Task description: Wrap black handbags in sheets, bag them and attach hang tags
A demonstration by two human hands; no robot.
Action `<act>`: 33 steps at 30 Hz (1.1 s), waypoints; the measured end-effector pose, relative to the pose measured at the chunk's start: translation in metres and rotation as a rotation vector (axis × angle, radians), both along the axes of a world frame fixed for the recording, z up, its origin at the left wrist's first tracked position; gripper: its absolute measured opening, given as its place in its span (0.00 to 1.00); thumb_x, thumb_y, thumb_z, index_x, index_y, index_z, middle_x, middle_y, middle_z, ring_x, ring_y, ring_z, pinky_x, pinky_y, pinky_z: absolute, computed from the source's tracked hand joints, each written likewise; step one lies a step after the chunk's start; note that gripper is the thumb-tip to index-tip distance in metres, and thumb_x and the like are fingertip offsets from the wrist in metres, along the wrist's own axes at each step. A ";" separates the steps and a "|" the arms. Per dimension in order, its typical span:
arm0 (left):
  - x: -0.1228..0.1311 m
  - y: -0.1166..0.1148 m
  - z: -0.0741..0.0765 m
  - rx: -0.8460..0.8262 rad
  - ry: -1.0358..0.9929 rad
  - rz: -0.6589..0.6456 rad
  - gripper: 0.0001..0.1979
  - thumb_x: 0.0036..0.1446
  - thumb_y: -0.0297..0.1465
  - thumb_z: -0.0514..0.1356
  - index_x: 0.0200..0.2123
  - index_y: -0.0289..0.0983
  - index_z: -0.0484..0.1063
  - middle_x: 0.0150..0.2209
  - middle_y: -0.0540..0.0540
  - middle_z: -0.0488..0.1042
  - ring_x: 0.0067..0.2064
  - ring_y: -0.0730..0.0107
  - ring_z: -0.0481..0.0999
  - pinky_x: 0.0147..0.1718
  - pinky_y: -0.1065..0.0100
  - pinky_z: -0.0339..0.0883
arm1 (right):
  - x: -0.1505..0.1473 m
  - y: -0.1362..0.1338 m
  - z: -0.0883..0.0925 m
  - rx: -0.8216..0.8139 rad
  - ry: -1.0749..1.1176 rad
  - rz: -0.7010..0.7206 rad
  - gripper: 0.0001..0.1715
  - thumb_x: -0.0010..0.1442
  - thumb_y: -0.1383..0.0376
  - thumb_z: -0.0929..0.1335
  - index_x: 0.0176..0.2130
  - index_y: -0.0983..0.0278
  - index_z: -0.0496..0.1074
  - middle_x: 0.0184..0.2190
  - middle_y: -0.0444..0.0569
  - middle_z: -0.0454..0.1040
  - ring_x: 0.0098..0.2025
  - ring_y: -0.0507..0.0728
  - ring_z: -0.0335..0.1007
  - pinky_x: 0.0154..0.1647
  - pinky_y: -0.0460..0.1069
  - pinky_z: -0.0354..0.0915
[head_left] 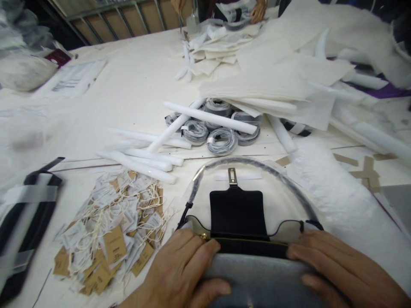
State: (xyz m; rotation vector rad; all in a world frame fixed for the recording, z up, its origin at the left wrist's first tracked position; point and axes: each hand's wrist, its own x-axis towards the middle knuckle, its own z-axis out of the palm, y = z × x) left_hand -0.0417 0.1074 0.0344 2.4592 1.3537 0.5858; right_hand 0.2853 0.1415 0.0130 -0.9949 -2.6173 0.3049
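A handbag (253, 273) with a grey front lies at the bottom middle, its mouth toward the far side. My left hand (186, 269) is closed on the left side of its opening, thumb on the front panel. On the right side my right hand (343, 265) grips the same edge. The black flap (237, 211) is folded back, away from me, with a gold metal clasp (232, 176) at its tip. A plastic-wrapped handle (247, 160) arches beyond the flap. The inside of the bag is mostly hidden.
Left of the bag lies a heap of strung tags (112, 248). Wrapped strap coils (222, 141) and white foam rods (208, 115) sit behind it. White sheets (276, 72) are piled further back. A black wrapped item (28, 231) is at left; another person's hand (258, 10) shows at the far edge.
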 end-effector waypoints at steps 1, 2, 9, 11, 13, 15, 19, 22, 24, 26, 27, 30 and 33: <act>0.001 0.001 -0.002 -0.011 0.006 0.003 0.17 0.69 0.44 0.51 0.48 0.36 0.68 0.33 0.44 0.75 0.34 0.62 0.76 0.32 0.62 0.72 | -0.004 0.003 0.000 -0.006 -0.014 -0.014 0.16 0.66 0.61 0.64 0.52 0.56 0.71 0.42 0.50 0.79 0.43 0.62 0.76 0.43 0.55 0.74; 0.003 0.003 -0.006 -0.018 0.032 0.010 0.16 0.70 0.41 0.50 0.49 0.36 0.68 0.33 0.45 0.75 0.33 0.62 0.75 0.31 0.62 0.71 | -0.009 0.007 -0.001 -0.012 -0.036 -0.030 0.16 0.66 0.62 0.63 0.53 0.57 0.70 0.41 0.50 0.79 0.41 0.61 0.76 0.40 0.54 0.74; 0.016 0.010 -0.032 -0.088 0.297 0.012 0.19 0.70 0.40 0.53 0.58 0.35 0.64 0.42 0.43 0.76 0.36 0.61 0.76 0.33 0.60 0.70 | -0.037 0.021 -0.023 0.007 -0.264 0.041 0.23 0.66 0.69 0.59 0.58 0.65 0.66 0.40 0.53 0.78 0.32 0.58 0.75 0.31 0.54 0.71; 0.016 0.009 -0.034 -0.078 0.312 0.012 0.20 0.70 0.40 0.53 0.59 0.36 0.64 0.50 0.40 0.75 0.40 0.61 0.77 0.35 0.60 0.70 | -0.038 0.019 -0.025 0.021 -0.284 0.036 0.26 0.63 0.74 0.58 0.58 0.64 0.67 0.47 0.55 0.77 0.34 0.59 0.75 0.32 0.54 0.71; 0.018 0.008 -0.034 -0.054 0.307 0.019 0.18 0.70 0.38 0.53 0.58 0.38 0.66 0.55 0.41 0.72 0.47 0.59 0.76 0.43 0.58 0.70 | -0.041 0.018 -0.023 0.073 -0.241 0.023 0.28 0.61 0.77 0.57 0.55 0.63 0.69 0.52 0.56 0.74 0.42 0.61 0.75 0.37 0.56 0.72; 0.020 0.006 -0.034 0.005 0.282 0.028 0.15 0.70 0.34 0.53 0.57 0.40 0.68 0.57 0.43 0.72 0.56 0.55 0.72 0.55 0.51 0.64 | -0.044 0.018 -0.019 0.129 -0.155 0.021 0.25 0.63 0.77 0.56 0.50 0.61 0.72 0.54 0.56 0.73 0.52 0.64 0.72 0.48 0.61 0.70; 0.025 0.004 -0.034 0.140 0.175 -0.068 0.14 0.71 0.28 0.49 0.50 0.37 0.73 0.51 0.46 0.76 0.53 0.63 0.74 0.59 0.57 0.61 | -0.044 0.013 -0.013 0.133 0.002 0.126 0.20 0.68 0.73 0.57 0.47 0.62 0.75 0.46 0.51 0.78 0.50 0.59 0.72 0.54 0.55 0.68; 0.024 -0.001 -0.027 0.102 0.120 -0.103 0.14 0.71 0.27 0.48 0.47 0.35 0.74 0.46 0.48 0.79 0.47 0.68 0.77 0.57 0.64 0.63 | -0.037 0.002 -0.010 0.113 -0.020 0.170 0.19 0.70 0.67 0.59 0.54 0.66 0.73 0.49 0.52 0.78 0.53 0.58 0.72 0.56 0.54 0.68; 0.022 -0.008 -0.019 0.003 0.121 -0.087 0.17 0.71 0.37 0.50 0.52 0.34 0.72 0.50 0.46 0.79 0.54 0.63 0.75 0.64 0.57 0.56 | -0.032 -0.009 -0.007 0.106 -0.086 0.163 0.28 0.68 0.54 0.62 0.59 0.68 0.69 0.56 0.55 0.74 0.58 0.64 0.68 0.57 0.59 0.67; 0.018 -0.017 -0.010 -0.131 0.155 -0.101 0.30 0.67 0.50 0.52 0.61 0.35 0.65 0.57 0.45 0.74 0.62 0.54 0.68 0.68 0.45 0.45 | -0.030 -0.019 -0.005 0.098 -0.148 0.150 0.42 0.63 0.44 0.64 0.63 0.69 0.65 0.62 0.56 0.68 0.63 0.68 0.62 0.57 0.63 0.66; 0.016 -0.021 -0.007 -0.199 0.183 -0.114 0.37 0.63 0.55 0.52 0.65 0.37 0.60 0.61 0.44 0.70 0.66 0.49 0.62 0.68 0.40 0.41 | -0.029 -0.023 -0.005 0.090 -0.170 0.138 0.45 0.62 0.42 0.65 0.65 0.68 0.62 0.65 0.55 0.65 0.65 0.70 0.59 0.58 0.65 0.64; 0.012 -0.034 -0.006 -0.301 0.255 -0.150 0.44 0.59 0.61 0.50 0.70 0.43 0.50 0.69 0.44 0.56 0.71 0.43 0.49 0.66 0.33 0.33 | -0.030 -0.032 -0.008 0.029 -0.222 0.087 0.44 0.62 0.45 0.66 0.68 0.64 0.57 0.69 0.53 0.57 0.69 0.70 0.52 0.63 0.69 0.56; 0.011 -0.041 -0.014 -0.284 0.269 -0.163 0.42 0.59 0.62 0.48 0.70 0.49 0.50 0.72 0.45 0.49 0.72 0.40 0.43 0.65 0.31 0.29 | -0.030 -0.036 -0.013 -0.023 -0.231 0.072 0.43 0.64 0.46 0.65 0.69 0.63 0.54 0.70 0.52 0.53 0.70 0.69 0.48 0.67 0.69 0.49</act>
